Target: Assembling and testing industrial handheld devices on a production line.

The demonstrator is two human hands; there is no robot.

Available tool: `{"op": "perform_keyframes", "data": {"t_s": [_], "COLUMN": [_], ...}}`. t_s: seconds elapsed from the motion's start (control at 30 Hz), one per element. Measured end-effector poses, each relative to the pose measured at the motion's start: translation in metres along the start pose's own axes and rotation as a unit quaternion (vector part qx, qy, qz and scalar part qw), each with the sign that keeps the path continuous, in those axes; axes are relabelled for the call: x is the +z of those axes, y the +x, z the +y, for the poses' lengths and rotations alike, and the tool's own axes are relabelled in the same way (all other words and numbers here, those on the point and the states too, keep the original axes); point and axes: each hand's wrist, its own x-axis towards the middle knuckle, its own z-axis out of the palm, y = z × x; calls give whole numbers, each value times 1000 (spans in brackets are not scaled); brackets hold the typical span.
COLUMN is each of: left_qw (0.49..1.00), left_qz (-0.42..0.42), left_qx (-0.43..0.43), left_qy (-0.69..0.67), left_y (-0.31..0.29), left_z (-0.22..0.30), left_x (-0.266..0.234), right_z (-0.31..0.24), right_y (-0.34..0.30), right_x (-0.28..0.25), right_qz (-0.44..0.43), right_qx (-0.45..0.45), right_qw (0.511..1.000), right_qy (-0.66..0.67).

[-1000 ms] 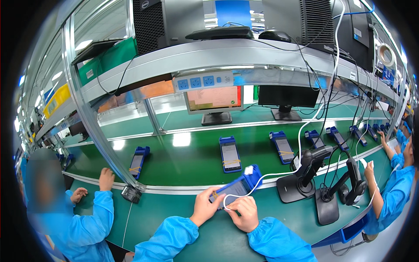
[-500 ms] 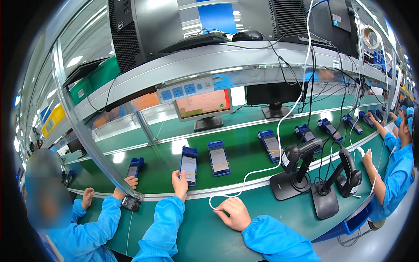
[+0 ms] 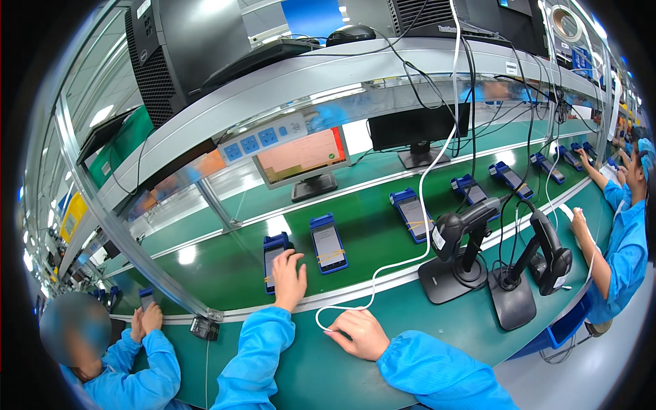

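Observation:
A white cable (image 3: 374, 287) runs down to my right hand (image 3: 362, 335), which pinches its end between thumb and fingers just above the bench. My left hand (image 3: 290, 280), fingers apart, hovers at the right side of a blue-cased handheld terminal (image 3: 270, 263) lying on the dark green strip. It partly covers the screen, and whether it touches the terminal is unclear. Just right of it lies a second handheld terminal (image 3: 329, 244), screen up, with yellow bands round its lower part. A third banded terminal (image 3: 411, 215) lies farther right.
Two black barcode scanners on stands (image 3: 465, 239) (image 3: 526, 273) occupy the bench at right. A metal post (image 3: 137, 239) rises at left beside a small black box (image 3: 204, 329). Monitors (image 3: 301, 156) stand behind under a shelf. Co-workers sit on both sides; the left one holds a terminal (image 3: 146, 296).
My left hand has let go of the handheld terminal and opened beside it. My right hand still pinches the cable. The left co-worker has drawn a terminal in with both hands. The view has shifted.

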Motion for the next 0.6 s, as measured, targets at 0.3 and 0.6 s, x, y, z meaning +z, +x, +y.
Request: {"op": "perform_keyframes", "data": {"t_s": [0.3, 0.6], "left_qw": [961, 805], "left_qz": [-76, -26], "left_qx": [-258, -393], "left_qy": [-70, -443], "left_y": [21, 36], "left_z": [-3, 6], "left_x": [76, 58], "right_z": [-3, -5], "right_y": [1, 1], "right_x": [3, 3], "right_qz": [-15, -7], "right_qx": [-11, -9], "right_qw": [1000, 1000], "right_qy": [0, -1]}}
